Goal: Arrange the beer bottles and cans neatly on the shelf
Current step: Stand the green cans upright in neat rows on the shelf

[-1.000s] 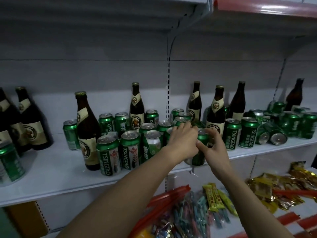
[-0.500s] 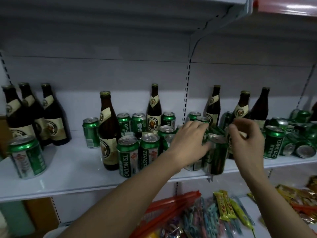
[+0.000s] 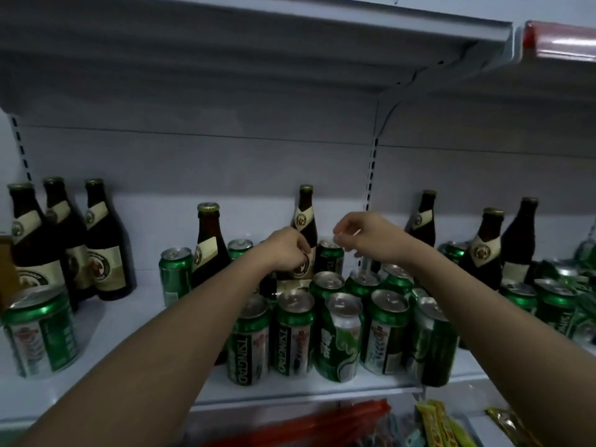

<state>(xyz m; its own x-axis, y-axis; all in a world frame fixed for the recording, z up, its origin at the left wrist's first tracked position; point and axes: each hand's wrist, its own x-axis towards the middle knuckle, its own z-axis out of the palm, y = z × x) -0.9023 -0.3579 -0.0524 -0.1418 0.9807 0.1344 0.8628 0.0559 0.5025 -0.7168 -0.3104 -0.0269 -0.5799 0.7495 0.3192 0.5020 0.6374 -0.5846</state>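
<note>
The shelf (image 3: 96, 343) carried a mix of brown beer bottles and green cans, and the step in hand was judged to be the sorting of the crowded middle section, where cans and bottles stood mingled. Both arms were reached over the front cluster of cans (image 3: 338, 337), which stood packed along the front edge of the shelf. The left hand (image 3: 287, 250) was held against the lower body of the middle bottle (image 3: 304, 230), which stood toward the back of the shelf; its fingers were curled at the bottle's label, though whether a firm grip had been taken could not be told. The right hand (image 3: 364, 235) was poised above the can behind the cluster (image 3: 329, 258), just beside that bottle, with its fingers loosely bent and spread, nothing being held in them. Three bottles (image 3: 64, 240) were grouped near the back left corner, a lone can (image 3: 40, 333) stood by the front left edge, another bottle (image 3: 208, 243) and a can (image 3: 175, 272) stood left of the cluster, and further bottles (image 3: 490, 250) with toppled cans were seen toward the right end. The next move was judged to call for the middle bottle to be lifted clear over the can tops without those being knocked, and carried toward the bottles at the left, so that bottles could be kept together. Care would be needed, since the cans stood close enough that a sweep of either forearm might tip them off the front edge.
</note>
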